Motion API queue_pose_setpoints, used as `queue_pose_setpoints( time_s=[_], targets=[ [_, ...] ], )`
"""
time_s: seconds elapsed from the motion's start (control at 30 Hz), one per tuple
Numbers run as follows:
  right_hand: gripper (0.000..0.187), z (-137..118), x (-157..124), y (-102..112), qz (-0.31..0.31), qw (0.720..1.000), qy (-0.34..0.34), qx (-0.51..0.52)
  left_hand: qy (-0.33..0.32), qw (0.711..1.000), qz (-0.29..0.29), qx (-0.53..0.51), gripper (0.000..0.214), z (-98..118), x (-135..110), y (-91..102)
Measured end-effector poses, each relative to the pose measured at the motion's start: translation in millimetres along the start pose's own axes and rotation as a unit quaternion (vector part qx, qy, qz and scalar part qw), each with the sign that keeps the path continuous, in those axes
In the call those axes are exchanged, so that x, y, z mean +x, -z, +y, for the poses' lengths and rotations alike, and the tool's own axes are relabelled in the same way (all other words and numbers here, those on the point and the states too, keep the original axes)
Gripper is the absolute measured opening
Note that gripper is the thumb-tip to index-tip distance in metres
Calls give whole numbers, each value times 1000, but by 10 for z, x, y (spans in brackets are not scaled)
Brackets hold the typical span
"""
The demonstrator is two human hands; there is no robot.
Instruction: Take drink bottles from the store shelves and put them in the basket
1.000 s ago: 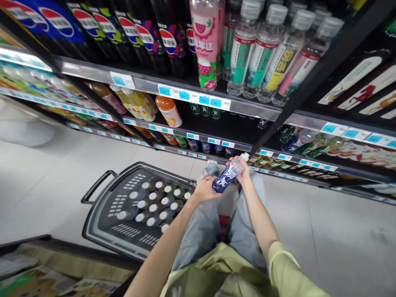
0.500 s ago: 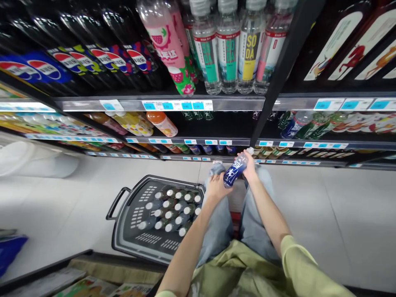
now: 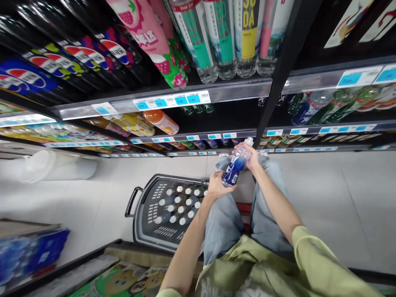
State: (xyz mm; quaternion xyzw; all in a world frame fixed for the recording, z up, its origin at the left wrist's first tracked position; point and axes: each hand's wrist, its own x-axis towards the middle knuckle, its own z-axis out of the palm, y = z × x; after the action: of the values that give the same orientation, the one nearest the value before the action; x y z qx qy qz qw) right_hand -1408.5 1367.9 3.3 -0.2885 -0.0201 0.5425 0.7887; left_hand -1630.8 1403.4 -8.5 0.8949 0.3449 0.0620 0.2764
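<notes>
A drink bottle [image 3: 236,167] with a blue label and a whitish cap is tilted between my two hands, above my knees. My left hand [image 3: 219,184] grips its lower end from the left. Around the upper part, just below the cap, my right hand [image 3: 252,157] is closed. To the left of my legs a dark grey shopping basket [image 3: 145,231] stands on the floor. Inside it several white-capped bottles [image 3: 181,209] stand upright in rows, partly hidden by my left forearm.
Ahead, shelves [image 3: 235,91] hold cola bottles [image 3: 86,57], soda water bottles [image 3: 224,53] and an orange drink bottle [image 3: 162,121]. A white bucket [image 3: 62,165] lies at the left. Behind the basket is a low display [image 3: 123,280]; blue packs [image 3: 46,251] sit at lower left.
The bottle has turned in my hands, and a barcode now shows on its label. My view has shifted, so the basket appears further right and the upper shelf higher.
</notes>
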Motion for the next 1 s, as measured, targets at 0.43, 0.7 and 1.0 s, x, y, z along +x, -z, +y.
queue_pose_setpoints(
  time_s=[0.43,0.7,1.0],
  targets=[
    [22,-42,160,-164,4,999,-16,44,41,997,-43,-41,65,-75,141,32],
    [19,-93,232,-97,86,996,-21,-1,28,998,-26,-55,65,-80,145,-50],
    [27,-50,205,-98,116,989,-5,-90,14,994,39,97,76,261,8,-102]
  ],
)
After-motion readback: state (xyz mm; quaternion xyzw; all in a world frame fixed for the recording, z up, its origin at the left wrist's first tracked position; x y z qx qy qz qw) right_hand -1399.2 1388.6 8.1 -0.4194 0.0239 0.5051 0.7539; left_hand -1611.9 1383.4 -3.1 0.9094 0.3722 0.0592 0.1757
